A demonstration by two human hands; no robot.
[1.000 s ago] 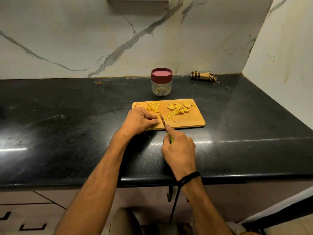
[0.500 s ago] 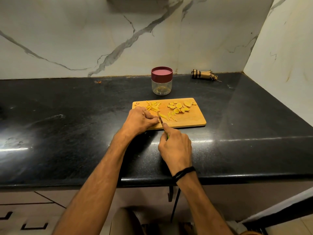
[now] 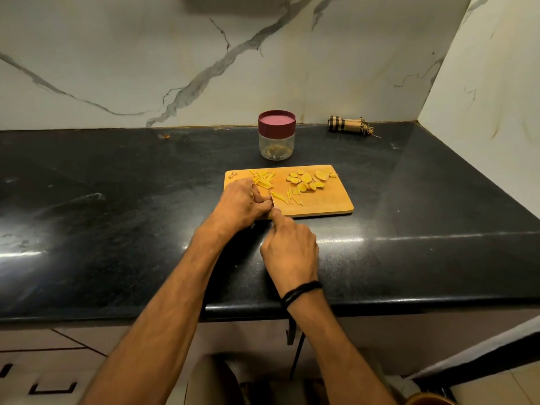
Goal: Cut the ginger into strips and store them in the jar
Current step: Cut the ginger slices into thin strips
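Note:
A wooden cutting board (image 3: 327,201) lies on the black counter. Round ginger slices (image 3: 306,181) sit at its back right, and a heap of cut ginger strips (image 3: 264,179) at its back left. A few loose strips (image 3: 292,197) lie mid-board. My left hand (image 3: 242,204) rests with curled fingers on the board's front left corner; whatever it holds down is hidden. My right hand (image 3: 289,248) grips a knife (image 3: 273,201), whose short blade shows right beside the left fingers. A clear jar (image 3: 276,135) with a maroon lid on stands behind the board.
A rolled checked cloth (image 3: 349,125) lies at the back right by the marble wall. The counter's front edge (image 3: 380,302) runs just under my wrists. A side wall closes the right end.
My right hand slid left and forward with the knife, bringing the blade against my left fingers. The left hand stayed on the board's corner.

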